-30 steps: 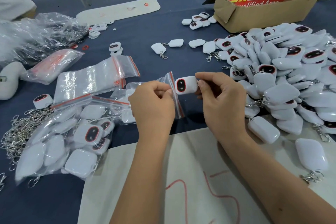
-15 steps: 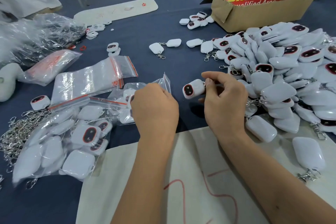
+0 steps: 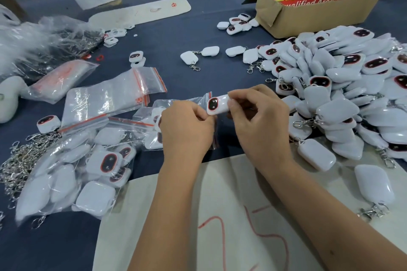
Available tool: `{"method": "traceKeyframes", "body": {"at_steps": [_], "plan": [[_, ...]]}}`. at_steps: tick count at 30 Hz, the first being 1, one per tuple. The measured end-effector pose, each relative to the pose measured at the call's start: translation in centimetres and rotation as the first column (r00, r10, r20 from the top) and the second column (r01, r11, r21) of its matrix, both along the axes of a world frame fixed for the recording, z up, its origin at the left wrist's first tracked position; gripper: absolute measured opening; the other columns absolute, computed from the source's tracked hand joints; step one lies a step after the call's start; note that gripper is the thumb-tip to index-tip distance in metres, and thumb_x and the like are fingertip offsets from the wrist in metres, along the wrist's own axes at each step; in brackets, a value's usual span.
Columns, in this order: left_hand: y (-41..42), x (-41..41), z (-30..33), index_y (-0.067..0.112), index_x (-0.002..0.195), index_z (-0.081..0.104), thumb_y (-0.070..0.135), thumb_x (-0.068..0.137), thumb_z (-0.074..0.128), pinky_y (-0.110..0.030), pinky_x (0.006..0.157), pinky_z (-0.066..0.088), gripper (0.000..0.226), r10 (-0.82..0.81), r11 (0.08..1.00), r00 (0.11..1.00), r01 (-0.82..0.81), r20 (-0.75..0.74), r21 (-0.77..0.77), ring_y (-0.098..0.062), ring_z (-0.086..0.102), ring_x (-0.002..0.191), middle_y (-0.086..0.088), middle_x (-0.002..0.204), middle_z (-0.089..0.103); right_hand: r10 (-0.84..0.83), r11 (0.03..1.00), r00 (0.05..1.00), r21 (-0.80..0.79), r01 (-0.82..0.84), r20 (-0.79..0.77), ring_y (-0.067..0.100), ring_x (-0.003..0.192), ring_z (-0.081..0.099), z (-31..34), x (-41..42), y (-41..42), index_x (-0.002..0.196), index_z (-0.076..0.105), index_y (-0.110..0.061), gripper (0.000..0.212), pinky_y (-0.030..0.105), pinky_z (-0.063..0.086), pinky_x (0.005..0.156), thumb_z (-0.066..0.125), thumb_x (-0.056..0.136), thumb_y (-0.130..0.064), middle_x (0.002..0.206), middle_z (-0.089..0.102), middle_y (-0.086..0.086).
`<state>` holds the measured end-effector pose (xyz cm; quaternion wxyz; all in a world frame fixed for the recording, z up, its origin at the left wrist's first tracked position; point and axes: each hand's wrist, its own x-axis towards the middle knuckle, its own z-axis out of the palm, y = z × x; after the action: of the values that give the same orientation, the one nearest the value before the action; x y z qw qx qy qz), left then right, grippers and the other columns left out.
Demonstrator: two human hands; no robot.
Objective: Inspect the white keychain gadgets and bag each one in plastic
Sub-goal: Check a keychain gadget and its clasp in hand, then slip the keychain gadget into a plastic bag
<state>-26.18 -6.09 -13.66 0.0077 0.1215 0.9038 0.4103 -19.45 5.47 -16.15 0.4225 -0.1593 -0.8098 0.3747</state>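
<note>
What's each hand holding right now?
Left hand: pinching the small plastic bag.
Right hand: pinching the white keychain gadget.

I am curling my left grip and right grip close together, both forearms reaching in from the tabletop's near edge.

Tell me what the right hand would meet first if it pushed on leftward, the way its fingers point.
The right hand pinches a gadget whose dark face points left. Going on, it would probably meet the small bag held by the left hand; depth is unclear.
</note>
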Motion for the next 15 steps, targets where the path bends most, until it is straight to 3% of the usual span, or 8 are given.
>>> {"method": "traceKeyframes", "body": {"at_steps": [5,10,15], "plan": [[-0.6,0.2,0.0,0.015,0.063,0.069,0.007,0.077,0.06,-0.046,0.069,0.062,0.019,0.047,0.987,0.998,-0.052,0.041,0.152,-0.03,0.072,0.065,-0.002,0.06,0.07,0.025,0.997,0.998,-0.071,-0.021,0.06,0.01,0.077,0.066,0.1,0.0,0.0,0.094,0.08,-0.012,0.009,0.028,0.056,0.076,0.078,0.088,-0.005,0.088,0.068,-0.002],[-0.1,0.7,0.2,0.02,0.065,0.065,0.015,0.08,0.065,-0.023,0.058,0.048,0.016,0.142,0.978,0.978,-0.115,-0.153,0.174,-0.006,0.062,0.061,0.01,0.058,0.064,0.061,0.998,0.992,-0.034,-0.058,0.107,0.011,0.074,0.068,0.0,0.0,-0.1,0.095,0.081,-0.011,0.012,0.031,0.057,0.076,0.079,0.085,-0.005,0.087,0.071,-0.001],[0.6,0.5,-0.3,0.018,0.073,0.066,0.015,0.086,0.065,-0.043,0.076,0.055,0.014,0.082,0.991,0.982,-0.063,-0.169,0.115,-0.022,0.067,0.074,0.004,0.069,0.068,0.2,0.976,0.975,-0.106,-0.19,0.091,0.01,0.076,0.072,-0.3,-0.1,-0.1,0.096,0.081,-0.013,0.015,0.034,0.06,0.077,0.076,0.086,-0.002,0.087,0.074,-0.004]]}}
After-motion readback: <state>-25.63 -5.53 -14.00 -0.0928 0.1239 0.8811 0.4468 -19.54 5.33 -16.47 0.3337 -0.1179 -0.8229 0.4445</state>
